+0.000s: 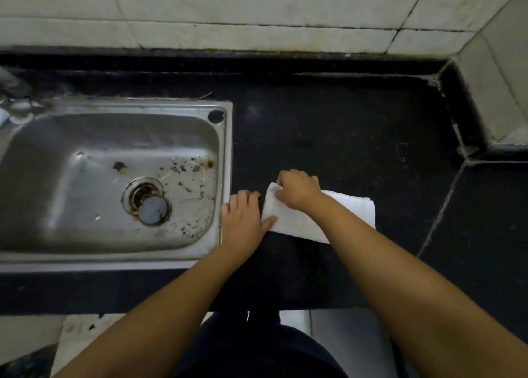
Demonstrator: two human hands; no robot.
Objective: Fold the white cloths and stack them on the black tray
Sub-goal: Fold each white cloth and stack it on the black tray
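Head view: one wide-angle frame looking down at a dark desk (328, 126) with a steel sink (114, 252) set into it on the left.
White cloth: a partly folded white cloth (300, 220) is lying flat on the desk, just right of the sink rim, its left end reaching toward the sink.
Right hand: the right hand (297, 189) is pinching the far left corner of the white cloth, fingers curled over the edge.
Left hand: the left hand (243, 217) is resting flat on the desk beside the sink rim, fingers relaxed, thumb lying on the near left corner of the white cloth and gripping nothing.
Black tray: no tray is distinguishable against the dark desk; its position cannot be told.
Other cloths: none are showing in this frame.
Risk, misaligned fold: only a thumb is anchoring the near corner, so a pull from the right hand is likely to drag the cloth and skew the edges.
Risk, contamination: the sink basin is carrying rust spots and debris; a cloth end sliding left over the rim is likely to pick up dirt.
Risk, placement: dark surfaces are giving little contrast, so judging the tray's edge may be difficult.
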